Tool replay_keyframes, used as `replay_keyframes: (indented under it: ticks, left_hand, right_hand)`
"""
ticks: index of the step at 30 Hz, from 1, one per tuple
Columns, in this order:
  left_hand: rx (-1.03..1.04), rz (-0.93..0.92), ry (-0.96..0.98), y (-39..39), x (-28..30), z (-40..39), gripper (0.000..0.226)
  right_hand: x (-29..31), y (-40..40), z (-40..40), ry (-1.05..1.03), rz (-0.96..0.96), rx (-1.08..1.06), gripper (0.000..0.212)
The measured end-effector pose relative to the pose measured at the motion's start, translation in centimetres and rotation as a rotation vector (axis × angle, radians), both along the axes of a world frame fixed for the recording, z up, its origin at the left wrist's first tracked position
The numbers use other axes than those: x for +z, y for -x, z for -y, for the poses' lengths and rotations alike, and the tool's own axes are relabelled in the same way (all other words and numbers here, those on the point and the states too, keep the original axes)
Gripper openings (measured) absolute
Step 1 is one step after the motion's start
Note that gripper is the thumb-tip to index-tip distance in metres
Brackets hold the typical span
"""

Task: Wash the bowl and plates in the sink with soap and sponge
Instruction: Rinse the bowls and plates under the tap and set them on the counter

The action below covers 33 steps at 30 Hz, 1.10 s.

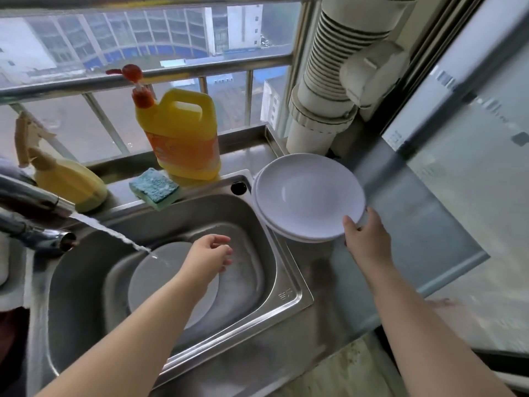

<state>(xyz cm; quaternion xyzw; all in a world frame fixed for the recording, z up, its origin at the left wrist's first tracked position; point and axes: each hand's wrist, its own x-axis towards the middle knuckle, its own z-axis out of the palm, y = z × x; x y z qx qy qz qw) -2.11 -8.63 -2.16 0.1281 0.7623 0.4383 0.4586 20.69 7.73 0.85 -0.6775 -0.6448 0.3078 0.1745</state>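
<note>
Little to read. Stamped on the sink (289,296) rim, at the near right corner: a small embossed mark of two characters, too small to make out. On the yellow soap bottle (180,133), behind the sink on the sill: an orange label with pale shapes, blurred, no letters legible. Right of the sink, on the frosted glass panel (472,116): dark smeared marks, perhaps print, unreadable. No numbers, brands or signs legible anywhere else.
</note>
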Motion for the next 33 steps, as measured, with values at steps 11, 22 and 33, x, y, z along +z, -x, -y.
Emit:
replay_keyframes:
  ticks: [11,22,33]
  left_hand:
    - [0.028,-0.115,0.05,3.8,-1.7,5.2,0.017]
    - [0.43,-0.038,0.156,7.8,-5.8,15.7,0.019]
    - [0.605,0.04,0.18,7.7,-7.8,18.1,0.019]
  right_hand:
    - [1.7,9.2,9.1,-0.16,-0.291,0.737,0.004]
    - [-17.2,19.6,11.4,0.656,0.427,0.734,0.042]
    - [-22.5,20.7,14.3,0.833,0.136,0.329,0.027]
